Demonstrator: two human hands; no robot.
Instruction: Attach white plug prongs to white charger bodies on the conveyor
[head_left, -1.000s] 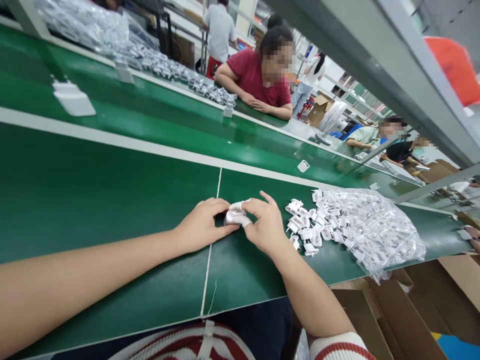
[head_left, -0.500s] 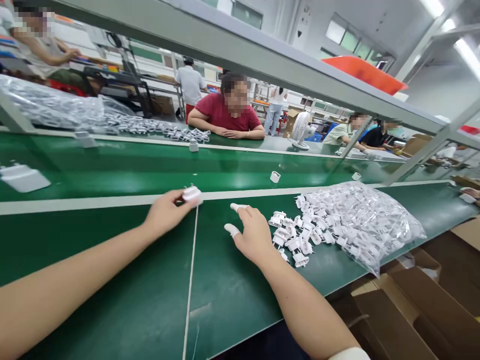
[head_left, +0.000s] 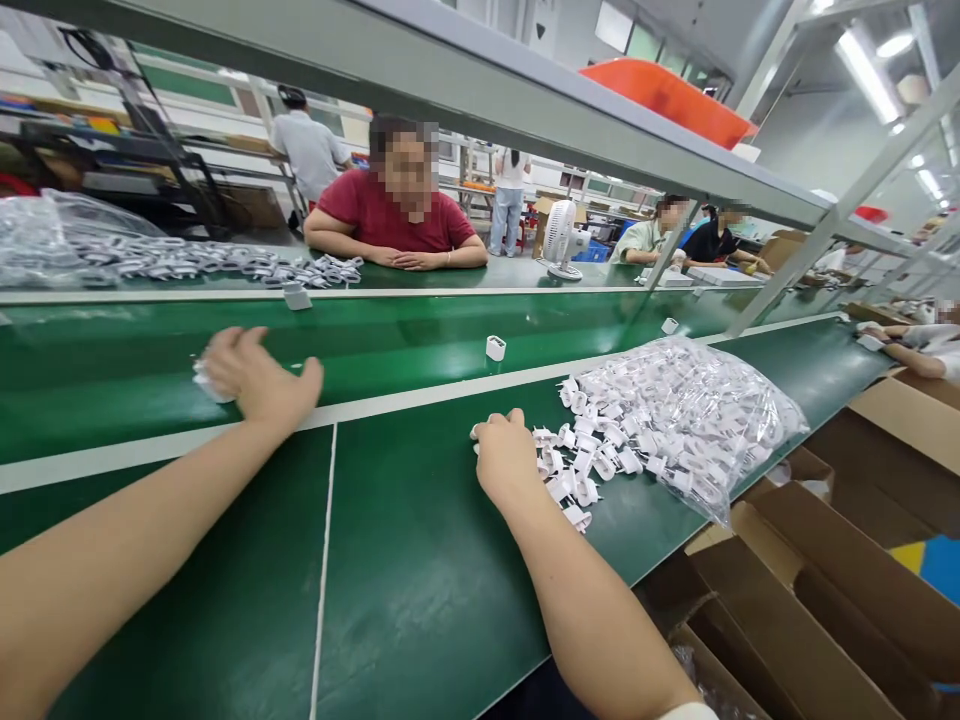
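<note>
My left hand (head_left: 255,378) reaches out over the moving green belt (head_left: 420,330), fingers curled around a white plug part (head_left: 201,378) that shows only at its left edge. My right hand (head_left: 504,452) rests knuckles-up on the near green bench (head_left: 420,580), its fingertips at the edge of a heap of loose white plug parts (head_left: 577,465). Those parts spill out of a clear plastic bag (head_left: 690,420) to the right. I cannot tell whether the right fingers hold a part.
Single white parts (head_left: 495,347) ride the belt. Another bag and heap of parts (head_left: 150,262) lies on the far side. A person in a red shirt (head_left: 394,215) leans there; others sit further right. Open cardboard boxes (head_left: 817,590) stand at the lower right. A metal shelf with an orange tray (head_left: 660,95) runs overhead.
My left hand carried the white part from the bench's white line further left onto the belt. My right hand moved right to the heap of parts. The view swung left.
</note>
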